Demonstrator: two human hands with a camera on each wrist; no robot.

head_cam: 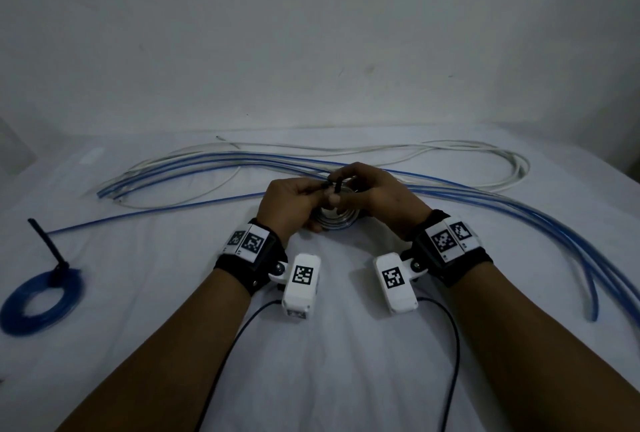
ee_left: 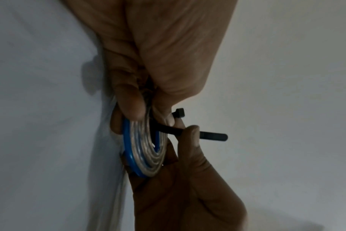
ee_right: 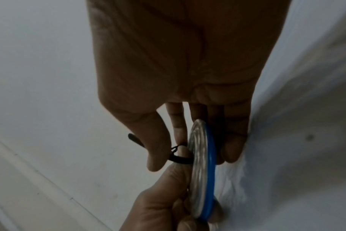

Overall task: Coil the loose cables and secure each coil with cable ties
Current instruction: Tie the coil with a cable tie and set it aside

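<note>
Both hands gripping small coil [head_cam: 337, 218], left hand [head_cam: 294, 205], right hand [head_cam: 374, 194] pinching black tie [ee_left: 188, 132]

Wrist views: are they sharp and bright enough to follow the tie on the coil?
Left wrist view: dim, yet the black cable tie and its head read clearly against the coil. Right wrist view: darker and softer, tie only a smeared loop. Head view: underexposed, tie mostly hidden between the hands.
</note>
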